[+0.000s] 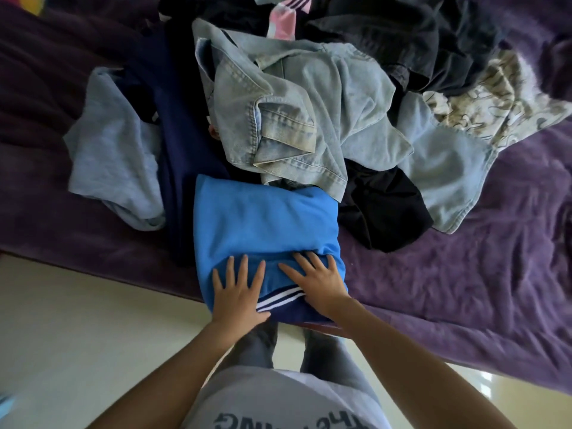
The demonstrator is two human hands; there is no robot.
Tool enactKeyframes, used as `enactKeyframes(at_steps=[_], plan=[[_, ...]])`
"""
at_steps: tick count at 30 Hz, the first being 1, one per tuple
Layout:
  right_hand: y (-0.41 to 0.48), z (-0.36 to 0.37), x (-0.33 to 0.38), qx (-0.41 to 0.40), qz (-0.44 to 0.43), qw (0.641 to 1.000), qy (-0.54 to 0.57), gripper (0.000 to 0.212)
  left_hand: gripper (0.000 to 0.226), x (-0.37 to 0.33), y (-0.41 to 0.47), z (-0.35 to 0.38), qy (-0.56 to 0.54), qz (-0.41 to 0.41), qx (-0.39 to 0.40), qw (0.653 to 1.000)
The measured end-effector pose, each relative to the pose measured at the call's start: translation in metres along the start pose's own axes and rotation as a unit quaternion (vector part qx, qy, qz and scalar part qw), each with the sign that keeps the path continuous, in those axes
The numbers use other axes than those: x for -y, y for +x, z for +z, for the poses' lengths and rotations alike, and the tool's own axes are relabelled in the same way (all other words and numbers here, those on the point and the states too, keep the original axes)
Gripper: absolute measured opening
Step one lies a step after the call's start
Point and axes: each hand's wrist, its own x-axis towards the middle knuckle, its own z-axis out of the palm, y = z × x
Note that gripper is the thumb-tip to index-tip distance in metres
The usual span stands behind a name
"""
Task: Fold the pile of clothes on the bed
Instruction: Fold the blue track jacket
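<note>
Clothes [309, 97] lie heaped across the middle of the bed [464, 289], reaching toward its far edge. At the near edge, right in front of me, sits a folded blue garment [266, 224], with its white stripes [278, 300] and navy hem at the very brink of the mattress. My left hand [240, 292] and my right hand [315, 283] both lie flat on its near end, fingers straight and spread, pressing the cloth and grasping nothing. They rest side by side, close but apart, with the stripes running between them.

A pale denim jacket [294, 125] is crumpled on the heap, its hem overlapping the blue garment's far edge. A grey-blue top [111, 162] lies to the left, and a navy piece [182, 134] sits between it and the denim. A black piece [383, 209] is just right of the blue garment. A beige patterned cloth [495, 94] lies on the heap's right side. Cream floor [77, 335] shows beside the bed's near edge.
</note>
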Motion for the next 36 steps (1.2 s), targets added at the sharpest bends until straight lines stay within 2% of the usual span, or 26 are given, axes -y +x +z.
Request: enactKeyframes(at_steps=[4, 7, 11, 17, 20, 23, 25, 27, 30, 31, 36], plan=[[0.009, -0.003, -0.005, -0.065, -0.002, 0.998, 0.026, 0.066, 0.135, 0.0, 0.011, -0.013, -0.003, -0.002, 0.015, 1.0], [0.014, -0.014, -0.011, -0.081, 0.008, 0.996, 0.028, 0.065, 0.15, 0.001, 0.005, -0.015, -0.007, 0.019, -0.031, 0.999], [0.011, -0.018, -0.016, -0.067, 0.007, 0.997, 0.045, 0.076, 0.141, -0.004, -0.011, -0.006, 0.052, 0.091, -0.092, 0.99], [-0.031, 0.024, 0.005, -0.06, 0.005, 0.998, -0.026, 0.116, 0.145, 0.01, -0.008, 0.02, 0.081, 0.109, -0.059, 0.989], [-0.045, 0.04, 0.018, -0.036, 0.008, 0.998, -0.058, 0.125, 0.128, 0.015, -0.005, 0.018, 0.088, 0.122, -0.03, 0.988], [-0.035, 0.035, 0.02, -0.031, 0.03, 0.999, -0.033, 0.126, 0.112, 0.021, 0.001, 0.009, 0.077, 0.139, -0.007, 0.987], [-0.029, 0.03, 0.02, -0.029, 0.039, 0.999, -0.025, 0.123, 0.105, 0.025, 0.006, 0.001, 0.06, 0.133, -0.015, 0.989], [-0.027, 0.027, 0.019, -0.03, 0.046, 0.998, -0.02, 0.122, 0.093, 0.025, 0.011, -0.018, 0.039, 0.146, -0.058, 0.987], [-0.023, 0.026, 0.02, -0.042, 0.057, 0.997, -0.012, 0.122, 0.052, 0.025, 0.019, -0.045, -0.054, 0.136, -0.013, 0.989], [-0.021, 0.024, 0.021, -0.044, 0.065, 0.997, -0.005, 0.122, 0.044, 0.026, 0.022, -0.051, -0.083, 0.13, 0.009, 0.988], [-0.017, 0.003, 0.014, -0.035, 0.094, 0.995, 0.013, 0.108, 0.031, 0.029, 0.028, -0.073, -0.174, 0.121, 0.054, 0.976]])
